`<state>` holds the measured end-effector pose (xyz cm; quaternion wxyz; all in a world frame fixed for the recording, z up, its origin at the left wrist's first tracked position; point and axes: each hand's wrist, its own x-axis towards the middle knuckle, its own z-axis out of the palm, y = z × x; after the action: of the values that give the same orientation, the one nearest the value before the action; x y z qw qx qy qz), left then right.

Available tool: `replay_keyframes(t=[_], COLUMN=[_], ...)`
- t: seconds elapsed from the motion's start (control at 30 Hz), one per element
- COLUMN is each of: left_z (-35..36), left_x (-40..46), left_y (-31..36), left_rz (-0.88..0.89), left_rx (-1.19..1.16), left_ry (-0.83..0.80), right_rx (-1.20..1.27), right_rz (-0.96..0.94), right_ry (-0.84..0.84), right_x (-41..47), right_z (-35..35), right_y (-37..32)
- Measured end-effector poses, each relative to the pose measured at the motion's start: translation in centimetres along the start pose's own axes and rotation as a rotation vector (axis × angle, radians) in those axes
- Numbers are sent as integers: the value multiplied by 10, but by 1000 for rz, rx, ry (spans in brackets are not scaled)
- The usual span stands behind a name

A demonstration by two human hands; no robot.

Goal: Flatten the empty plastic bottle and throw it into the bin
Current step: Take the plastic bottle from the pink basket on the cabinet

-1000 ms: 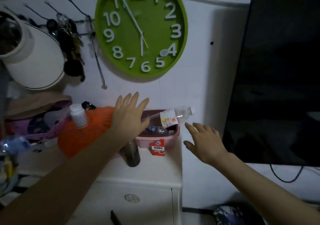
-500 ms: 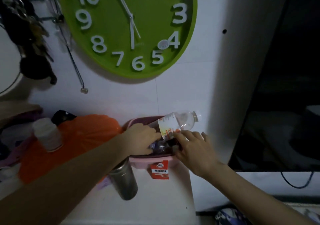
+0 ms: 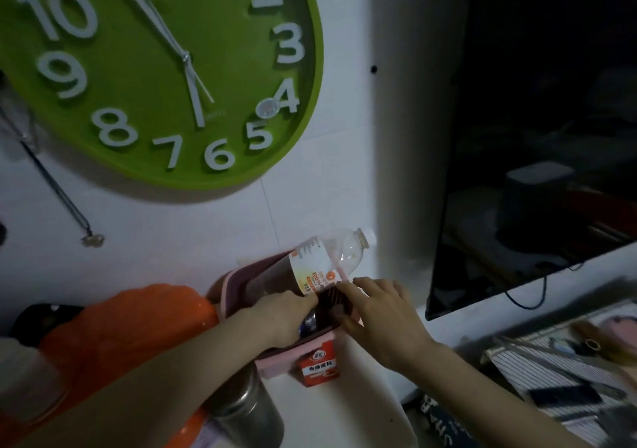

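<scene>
A clear empty plastic bottle [image 3: 331, 258] with a white and orange label lies tilted in a pink basket [image 3: 241, 277], its white cap pointing up right against the wall. My left hand [image 3: 279, 313] reaches into the basket and its fingers close around the bottle's lower body. My right hand [image 3: 379, 313] rests at the basket's right edge, fingertips touching the bottle's label, fingers spread. No bin is in view.
A large green wall clock [image 3: 155, 68] hangs above. An orange bag [image 3: 131, 323] lies left of the basket, a steel flask [image 3: 248, 413] and a small red carton [image 3: 319, 365] stand in front. A dark screen [image 3: 551, 120] fills the right.
Both hands moved forward from mid-air to the basket. The left hand took hold of the bottle's lower part and the right hand came up to its label. The camera moved closer.
</scene>
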<state>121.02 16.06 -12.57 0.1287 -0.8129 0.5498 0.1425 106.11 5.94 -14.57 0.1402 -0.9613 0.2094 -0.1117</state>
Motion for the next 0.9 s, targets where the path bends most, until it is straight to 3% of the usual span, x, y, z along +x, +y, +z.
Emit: replay_keyframes(t=[0.2, 0.4, 0.53, 0.7, 0.9], left_z=[-10, -36, -47, -41, 1], left_x=[-10, -31, -35, -32, -33], left_y=[-15, -5, 36, 122, 250], left_rz=[62, 73, 208, 333, 530], left_rx=[-60, -108, 15, 104, 169], left_ry=[90, 526, 697, 722, 622], right_rx=[-33, -41, -48, -110, -205], right_rz=[117, 194, 284, 511, 807], right_ry=[46, 129, 206, 264, 276], right_x=[-18, -39, -67, -143, -277], right_z=[0, -15, -35, -51, -65], right_y=[-1, -16, -18, 16, 75])
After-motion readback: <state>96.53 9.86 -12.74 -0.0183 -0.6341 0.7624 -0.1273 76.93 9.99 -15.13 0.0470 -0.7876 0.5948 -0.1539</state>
